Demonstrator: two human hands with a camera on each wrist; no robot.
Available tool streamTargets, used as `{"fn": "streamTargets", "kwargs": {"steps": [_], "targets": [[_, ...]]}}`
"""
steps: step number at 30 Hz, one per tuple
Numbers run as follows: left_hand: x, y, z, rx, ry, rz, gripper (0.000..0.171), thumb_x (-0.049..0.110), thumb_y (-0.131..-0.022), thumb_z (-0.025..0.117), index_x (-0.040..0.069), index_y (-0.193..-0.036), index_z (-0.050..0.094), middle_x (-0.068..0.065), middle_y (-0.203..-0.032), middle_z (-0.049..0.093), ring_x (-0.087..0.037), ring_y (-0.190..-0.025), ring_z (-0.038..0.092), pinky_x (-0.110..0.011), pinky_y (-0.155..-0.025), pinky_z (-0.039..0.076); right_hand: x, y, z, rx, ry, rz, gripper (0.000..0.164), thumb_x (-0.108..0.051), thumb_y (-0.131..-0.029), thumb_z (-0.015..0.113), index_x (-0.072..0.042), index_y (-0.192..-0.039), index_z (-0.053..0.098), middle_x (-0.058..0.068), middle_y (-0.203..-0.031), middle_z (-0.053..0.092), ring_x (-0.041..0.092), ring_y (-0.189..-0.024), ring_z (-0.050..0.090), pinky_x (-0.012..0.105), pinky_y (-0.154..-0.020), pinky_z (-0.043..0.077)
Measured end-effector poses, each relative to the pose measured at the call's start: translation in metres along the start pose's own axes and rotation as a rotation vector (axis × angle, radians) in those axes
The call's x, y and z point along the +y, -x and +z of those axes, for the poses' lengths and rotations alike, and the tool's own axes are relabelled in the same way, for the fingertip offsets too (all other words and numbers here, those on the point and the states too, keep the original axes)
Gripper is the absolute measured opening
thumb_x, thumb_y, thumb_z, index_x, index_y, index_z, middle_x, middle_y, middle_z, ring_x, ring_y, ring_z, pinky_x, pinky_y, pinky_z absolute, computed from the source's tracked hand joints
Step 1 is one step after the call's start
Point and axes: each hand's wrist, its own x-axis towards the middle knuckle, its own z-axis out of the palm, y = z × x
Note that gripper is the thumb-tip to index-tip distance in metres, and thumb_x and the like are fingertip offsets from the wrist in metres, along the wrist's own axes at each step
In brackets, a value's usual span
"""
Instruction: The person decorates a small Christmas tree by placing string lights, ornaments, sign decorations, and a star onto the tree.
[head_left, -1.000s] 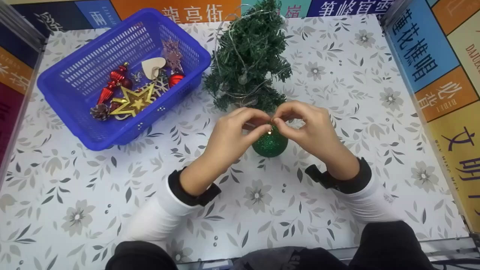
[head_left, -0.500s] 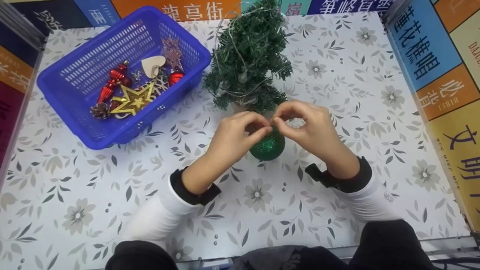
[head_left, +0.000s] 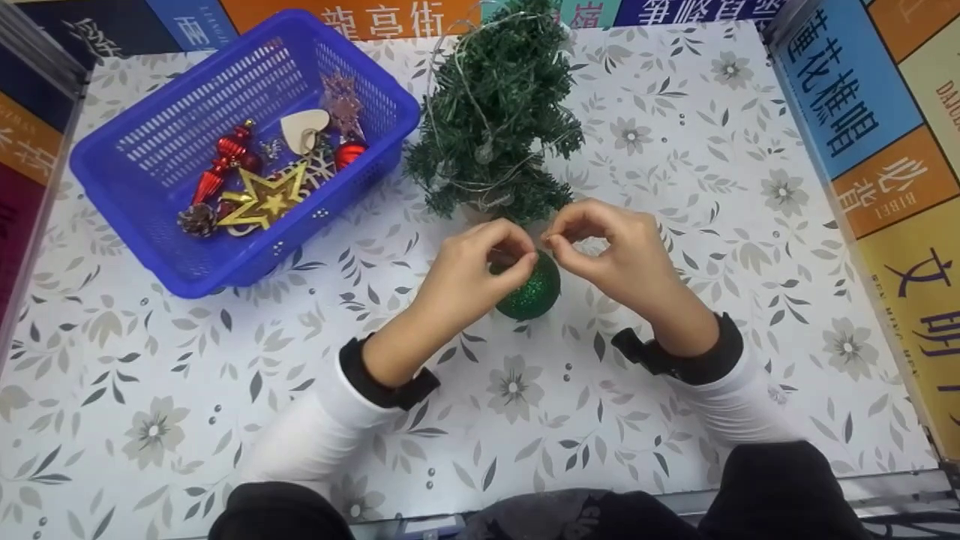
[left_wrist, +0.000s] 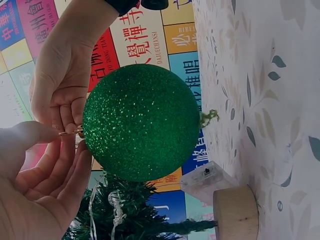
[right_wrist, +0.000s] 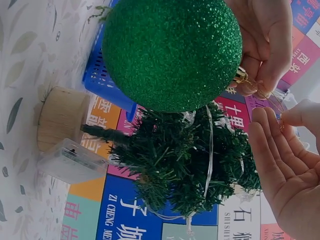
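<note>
Left hand (head_left: 476, 262) has thumb and forefinger pinched together on a thin gold cord (right_wrist: 274, 103), close above the gold cap (right_wrist: 241, 75) of a glittery green ball (head_left: 534, 291). From my seat at the feeds, I see nothing else in its grasp. Right hand (head_left: 611, 247) pinches the same cord farther from the cap, thumb against fingertips, so only a short stretch runs between the two grips. I cannot tell whether that stretch is knotted, twisted or a clean loop.

On the head view I find the ball just below the fingertips, on the near side of the small green tree (head_left: 499, 112). Both wrist views show me the ball hanging cap up, clear of the tabletop (head_left: 517, 450), with the tree's wooden base (left_wrist: 236, 213) beyond it. Off to the left, the blue basket (head_left: 214, 105) holds more ornaments, among them a gold star (head_left: 266, 199) and a pale heart (head_left: 304, 131).

I take the step in hand to be readying the cord for hanging. As I judge it, the next move calls for teasing the loop wide, then carrying the ball forward to a branch, keeping the cord off the light wire (right_wrist: 209, 150).
</note>
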Motion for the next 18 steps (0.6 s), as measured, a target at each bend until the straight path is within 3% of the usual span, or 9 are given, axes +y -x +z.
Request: {"fn": "streamTargets", "kwargs": {"steps": [4, 11, 18], "targets": [[-0.003, 0.000, 0.001, -0.007, 0.056, -0.036, 0.006, 0.007, -0.088, 0.065, 0.002, -0.093, 0.065, -0.009, -0.093, 0.069, -0.017, -0.087, 0.069, -0.015, -0.080, 0.054, 0.002, 0.001, 0.003, -0.039, -0.035, 0.049, 0.007, 0.007, -0.082, 0.065, 0.003, -0.088, 0.063, 0.011, -0.084, 0.071, 0.013, -0.075, 0.069, 0.015, -0.071, 0.055], [-0.008, -0.001, 0.004, -0.003, 0.069, -0.082, 0.006, 0.006, -0.090, 0.064, 0.002, -0.094, 0.065, -0.009, -0.093, 0.069, -0.016, -0.086, 0.069, -0.014, -0.078, 0.054, 0.009, 0.004, 0.009, -0.087, -0.175, 0.166, 0.007, 0.010, -0.083, 0.062, 0.007, -0.089, 0.061, 0.012, -0.081, 0.069, 0.005, -0.071, 0.065, 0.018, -0.066, 0.055], [-0.012, -0.002, 0.004, -0.010, 0.074, -0.139, 0.007, 0.007, -0.090, 0.064, 0.002, -0.095, 0.064, -0.009, -0.093, 0.069, -0.017, -0.087, 0.068, -0.014, -0.079, 0.054, 0.014, 0.008, 0.015, -0.157, -0.283, 0.268, 0.008, 0.010, -0.083, 0.062, 0.007, -0.090, 0.061, 0.009, -0.081, 0.067, 0.006, -0.070, 0.064, 0.022, -0.066, 0.056]]}}
